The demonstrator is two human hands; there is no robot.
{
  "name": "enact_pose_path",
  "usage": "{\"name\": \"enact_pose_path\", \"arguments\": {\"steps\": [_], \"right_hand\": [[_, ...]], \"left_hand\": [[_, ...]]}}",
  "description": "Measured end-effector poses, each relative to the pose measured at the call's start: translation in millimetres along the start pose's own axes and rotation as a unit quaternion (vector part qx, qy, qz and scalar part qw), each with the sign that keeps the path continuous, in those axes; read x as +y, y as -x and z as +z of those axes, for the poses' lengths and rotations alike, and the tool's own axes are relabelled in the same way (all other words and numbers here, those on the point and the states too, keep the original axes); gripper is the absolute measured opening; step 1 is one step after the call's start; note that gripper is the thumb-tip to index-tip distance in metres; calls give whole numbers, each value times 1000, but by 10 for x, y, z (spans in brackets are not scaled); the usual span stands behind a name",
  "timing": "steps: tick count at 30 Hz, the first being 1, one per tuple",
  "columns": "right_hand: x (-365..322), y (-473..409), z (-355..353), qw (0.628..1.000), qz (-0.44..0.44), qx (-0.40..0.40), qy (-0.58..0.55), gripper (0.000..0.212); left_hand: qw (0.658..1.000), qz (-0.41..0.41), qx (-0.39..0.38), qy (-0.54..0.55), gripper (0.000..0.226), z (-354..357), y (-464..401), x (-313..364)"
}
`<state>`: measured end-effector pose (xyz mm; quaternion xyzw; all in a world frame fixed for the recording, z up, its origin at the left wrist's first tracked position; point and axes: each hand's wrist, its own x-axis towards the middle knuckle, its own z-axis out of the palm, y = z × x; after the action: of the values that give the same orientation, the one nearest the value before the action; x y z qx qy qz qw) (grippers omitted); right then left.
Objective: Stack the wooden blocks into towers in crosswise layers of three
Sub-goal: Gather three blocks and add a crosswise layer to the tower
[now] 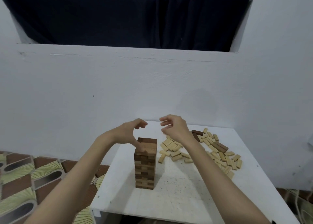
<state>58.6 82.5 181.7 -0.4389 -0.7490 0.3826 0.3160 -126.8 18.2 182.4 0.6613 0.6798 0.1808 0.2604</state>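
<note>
Tower (145, 164) on table (177, 198); loose blocks (203, 149) right, perhaps farther back.

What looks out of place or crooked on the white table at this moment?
The tower stands upright, its layers fairly even. The loose blocks lie scattered in a jumbled heap to its right, a few dark ones among the pale. The left hand touches the tower's top with its thumb; the right hand hovers, holding nothing.
</note>
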Motion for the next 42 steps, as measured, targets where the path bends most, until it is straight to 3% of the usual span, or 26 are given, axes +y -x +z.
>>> {"name": "enact_pose_path", "arguments": {"steps": [3, 6, 8, 11, 33, 37, 40, 42], "right_hand": [[-108, -44, -43, 983, -36, -129, 128, 57], [-113, -51, 42, 929, 1, -260, 262, 105], [-61, -37, 141, 912, 7, -281, 301, 124], [40, -9, 252, 915, -4, -269, 301, 136], [154, 11, 339, 939, -27, -234, 251, 131], [192, 37, 163, 969, -4, -217, 119, 124], [257, 80, 162, 990, 21, -130, -43, 100], [296, 111, 276, 985, 47, -70, -147, 79]], "left_hand": [[994, -11, -75, -75, 103, 30, -67, 10], [987, -35, -112, -113, 116, 81, -106, -45], [985, -43, -117, -117, 121, 121, -116, -85], [987, -37, -111, -114, 124, 181, -130, -132], [992, 16, -99, -78, 116, 219, -178, -204], [995, 16, -82, 59, 128, 102, -68, -274], [972, 12, 50, 228, 103, 201, -23, -321], [940, -1, 95, 328, 88, 376, -71, -361]]}}
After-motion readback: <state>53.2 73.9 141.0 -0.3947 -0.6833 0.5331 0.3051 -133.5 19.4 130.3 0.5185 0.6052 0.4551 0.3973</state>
